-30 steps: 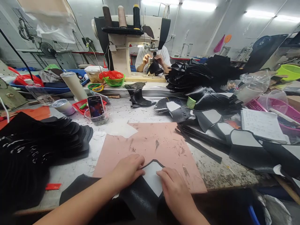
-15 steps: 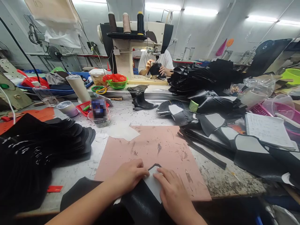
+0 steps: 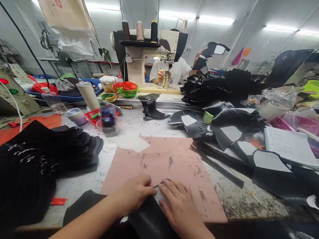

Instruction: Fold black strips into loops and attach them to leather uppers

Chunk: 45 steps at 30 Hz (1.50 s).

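A black leather piece (image 3: 149,217) with a whitish backing patch (image 3: 158,197) lies over the front of the pink mat (image 3: 159,159). My left hand (image 3: 136,191) is closed, thumb and curled fingers on the left edge of that piece near its top. Stretched out over the patch, my right hand (image 3: 178,204) presses flat and covers most of it. Only a thin dark strip of the leather's top edge shows between the hands. Another black leather piece (image 3: 83,205) lies under my left forearm.
Stacked black leather pieces (image 3: 74,149) stand at left; more patched pieces (image 3: 271,162) overlap at right, near a notebook (image 3: 289,142). A white paper pattern (image 3: 134,142) touches the mat's far edge. Behind a sewing machine (image 3: 134,63), a co-worker holds up a leather piece (image 3: 211,49).
My right hand has slid further over the patch and flattened, hiding more of it. My left hand keeps its place. The co-worker has raised a leather piece to the right. The view has shifted slightly.
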Each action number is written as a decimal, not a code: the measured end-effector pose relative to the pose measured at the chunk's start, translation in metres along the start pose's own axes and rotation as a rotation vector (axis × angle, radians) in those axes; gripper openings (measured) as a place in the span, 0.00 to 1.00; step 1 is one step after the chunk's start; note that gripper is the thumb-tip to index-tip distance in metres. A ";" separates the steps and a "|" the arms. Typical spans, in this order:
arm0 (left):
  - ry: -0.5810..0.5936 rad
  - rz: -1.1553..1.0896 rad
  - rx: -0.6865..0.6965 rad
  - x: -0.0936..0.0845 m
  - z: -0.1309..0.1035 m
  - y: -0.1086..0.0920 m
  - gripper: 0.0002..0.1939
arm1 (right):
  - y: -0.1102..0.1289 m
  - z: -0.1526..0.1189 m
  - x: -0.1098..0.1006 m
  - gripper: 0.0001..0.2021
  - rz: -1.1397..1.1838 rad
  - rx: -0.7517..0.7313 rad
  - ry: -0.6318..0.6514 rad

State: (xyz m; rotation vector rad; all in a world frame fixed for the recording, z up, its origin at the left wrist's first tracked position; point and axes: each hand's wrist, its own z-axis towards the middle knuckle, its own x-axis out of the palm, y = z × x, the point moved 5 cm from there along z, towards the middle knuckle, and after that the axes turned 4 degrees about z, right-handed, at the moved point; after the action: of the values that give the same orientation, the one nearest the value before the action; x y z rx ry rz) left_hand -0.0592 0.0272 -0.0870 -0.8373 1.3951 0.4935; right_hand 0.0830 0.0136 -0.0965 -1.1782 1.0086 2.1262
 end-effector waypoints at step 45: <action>-0.489 0.152 -0.341 0.027 -0.093 0.032 0.24 | 0.005 0.060 0.004 0.06 -0.117 -0.111 0.246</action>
State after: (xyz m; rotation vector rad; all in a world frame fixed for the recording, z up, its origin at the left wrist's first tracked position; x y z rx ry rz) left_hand -0.1397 -0.0278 -0.1174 -0.8134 0.9353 1.0021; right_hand 0.0480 0.0593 -0.0772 -1.5438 0.9078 2.0026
